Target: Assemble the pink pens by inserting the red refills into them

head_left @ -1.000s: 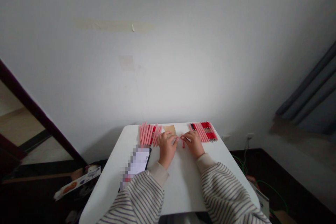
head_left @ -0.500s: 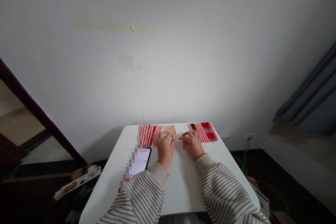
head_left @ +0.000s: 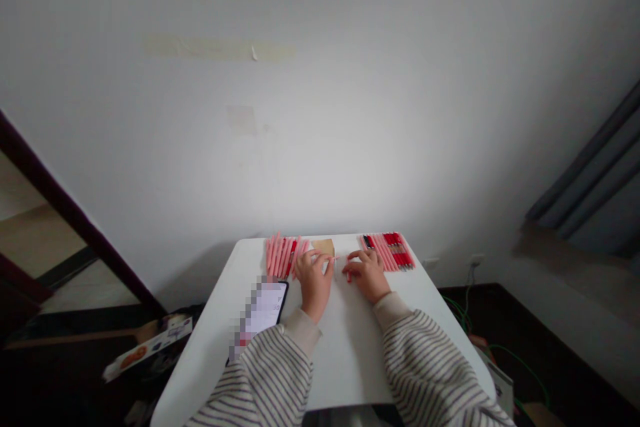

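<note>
Both my hands rest on a small white table (head_left: 350, 360) in striped sleeves. My left hand (head_left: 315, 278) lies beside the left pile of pink pens (head_left: 283, 257), fingers curled on a thin pink pen (head_left: 333, 258) that sticks out to the right. My right hand (head_left: 369, 274) sits next to the row of red and pink pens (head_left: 389, 250), fingers pinched on a short red pen piece (head_left: 349, 275). A small gap separates the two hands.
A brown card piece (head_left: 324, 246) lies at the table's far edge between the piles. A phone (head_left: 262, 312) lies left of my left arm. A white wall stands just behind the table; cables and boxes lie on the dark floor either side.
My hands were touching in the middle, joined on the pen. They have drawn apart: the left hand shifted up-left toward the pink pile, the right hand stayed nearly in place.
</note>
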Available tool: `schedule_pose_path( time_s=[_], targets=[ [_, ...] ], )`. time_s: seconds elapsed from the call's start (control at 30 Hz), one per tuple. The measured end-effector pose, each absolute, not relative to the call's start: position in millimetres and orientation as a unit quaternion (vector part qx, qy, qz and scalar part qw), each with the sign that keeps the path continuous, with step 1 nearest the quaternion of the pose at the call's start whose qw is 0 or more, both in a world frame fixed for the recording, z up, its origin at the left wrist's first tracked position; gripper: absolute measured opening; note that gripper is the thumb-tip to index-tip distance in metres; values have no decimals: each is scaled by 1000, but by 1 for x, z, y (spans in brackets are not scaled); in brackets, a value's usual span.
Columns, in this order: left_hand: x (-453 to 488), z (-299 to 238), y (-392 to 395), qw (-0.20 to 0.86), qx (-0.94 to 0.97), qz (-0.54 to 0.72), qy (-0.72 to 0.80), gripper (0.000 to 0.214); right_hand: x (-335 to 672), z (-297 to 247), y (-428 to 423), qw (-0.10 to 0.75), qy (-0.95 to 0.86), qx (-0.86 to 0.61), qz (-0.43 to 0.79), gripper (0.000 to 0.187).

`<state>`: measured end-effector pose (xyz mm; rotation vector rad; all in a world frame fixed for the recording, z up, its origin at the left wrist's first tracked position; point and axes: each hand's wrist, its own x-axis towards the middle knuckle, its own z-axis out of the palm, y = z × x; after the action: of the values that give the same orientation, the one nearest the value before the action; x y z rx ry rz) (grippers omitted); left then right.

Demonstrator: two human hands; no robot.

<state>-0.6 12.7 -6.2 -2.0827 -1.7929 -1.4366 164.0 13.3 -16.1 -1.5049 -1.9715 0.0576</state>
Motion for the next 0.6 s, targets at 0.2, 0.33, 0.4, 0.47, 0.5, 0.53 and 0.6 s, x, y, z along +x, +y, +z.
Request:
schedule_pose_path(
  time_s=[0.2, 0.33, 0.4, 0.47, 0.5, 0.53, 0.6],
  targets=[
    [0, -4, 11, 16, -671, -469, -574, 17, 165, -16, 13, 325, -750, -577, 9, 24],
    [0, -1, 10, 15, -667, -468, -579, 17, 165, -16, 14, 326, -746, -580, 3, 24],
    [0, 0, 9, 13, -666, -465, -583, 17, 165, -15, 14, 333, -745, -578, 2, 22],
    [0, 0, 9, 14, -666, -463, -585, 17, 165, -14, 15, 343, -745, -572, 2, 20],
    [0, 0, 9, 15, -666, -464, -585, 17, 165, -14, 15, 350, -744, -569, 3, 20],
    [0, 0, 9, 17, -665, -465, -584, 16, 165, -14, 15, 356, -744, -566, 4, 19],
    [0, 0, 9, 18, -667, -465, -582, 16, 165, -13, 16, 366, -742, -562, 7, 18]
  ],
)
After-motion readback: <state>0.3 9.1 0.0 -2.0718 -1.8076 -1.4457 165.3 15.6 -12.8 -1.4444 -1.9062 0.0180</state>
